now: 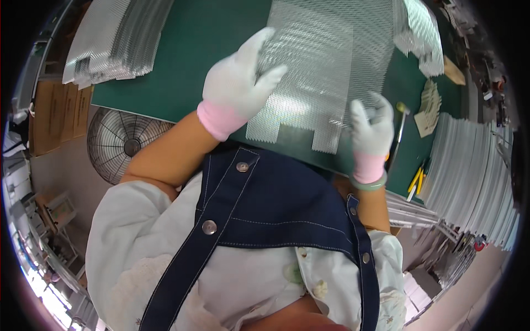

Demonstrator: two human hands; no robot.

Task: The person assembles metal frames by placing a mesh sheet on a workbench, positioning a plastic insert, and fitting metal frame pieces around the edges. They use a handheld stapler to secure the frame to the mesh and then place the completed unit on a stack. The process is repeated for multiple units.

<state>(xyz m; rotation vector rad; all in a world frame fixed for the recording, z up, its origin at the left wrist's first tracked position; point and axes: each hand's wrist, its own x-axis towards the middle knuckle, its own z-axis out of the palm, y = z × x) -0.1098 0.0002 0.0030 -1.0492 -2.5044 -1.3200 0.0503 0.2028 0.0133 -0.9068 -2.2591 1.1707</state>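
Note:
A silvery expanded metal mesh sheet (312, 71), with a notch cut from its near edge, lies before me on the green table. Beneath and behind it, more mesh (375, 49) extends to the right. My left hand (234, 88), in a white glove with a pink cuff, is at the sheet's left edge, thumb and forefinger spread apart. Beside the right edge is my right hand (372, 129), gloved alike, its thumb and fingers apart and slightly curved. Neither hand shows a grip on the mesh.
Mesh stacks stand at the table's far left (118, 44) and far right (422, 36). Right of my right hand lie a long-shafted tool (404, 118) and yellow-handled pliers (417, 179). Many pale strips (466, 176) are stacked beyond. A floor fan (130, 144) stands below the left table edge.

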